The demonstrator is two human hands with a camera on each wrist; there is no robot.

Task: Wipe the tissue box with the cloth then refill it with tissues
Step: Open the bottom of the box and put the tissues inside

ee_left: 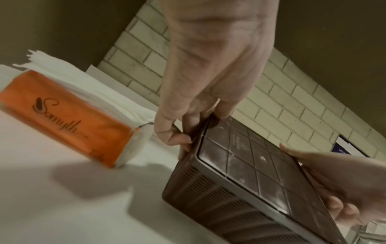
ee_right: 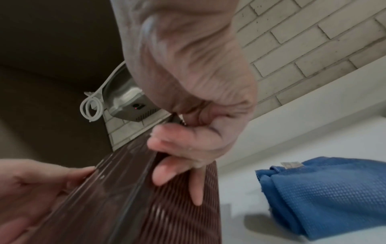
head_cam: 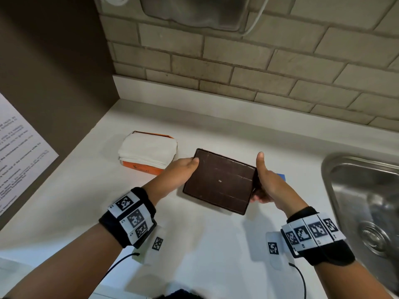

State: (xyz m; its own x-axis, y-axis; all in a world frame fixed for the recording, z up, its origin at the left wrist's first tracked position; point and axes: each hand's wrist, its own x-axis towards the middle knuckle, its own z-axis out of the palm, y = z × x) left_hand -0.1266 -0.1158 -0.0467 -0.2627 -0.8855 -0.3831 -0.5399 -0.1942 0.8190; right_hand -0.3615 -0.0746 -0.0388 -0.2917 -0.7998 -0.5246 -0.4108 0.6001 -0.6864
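The brown ribbed tissue box (head_cam: 219, 183) is held above the white counter (head_cam: 194, 244), its flat scuffed panel facing up. My left hand (head_cam: 183, 170) grips its left end, thumb on the panel; in the left wrist view the left hand (ee_left: 188, 115) curls its fingers over the box (ee_left: 240, 173) rim. My right hand (head_cam: 266, 182) grips the right end, thumb up along the edge; in the right wrist view the right hand (ee_right: 188, 148) wraps its fingers onto the box (ee_right: 135, 206). An open orange pack of white tissues (head_cam: 148, 153) lies to the left. The blue cloth (ee_right: 325, 194) lies to the right, mostly hidden in the head view.
A steel sink (head_cam: 367, 208) is sunk into the counter at the right. The tiled wall (head_cam: 237, 61) runs along the back, with a metal dispenser (head_cam: 194, 11) and white cable mounted on it. A brown side wall with a printed sheet (head_cam: 19, 156) closes the left.
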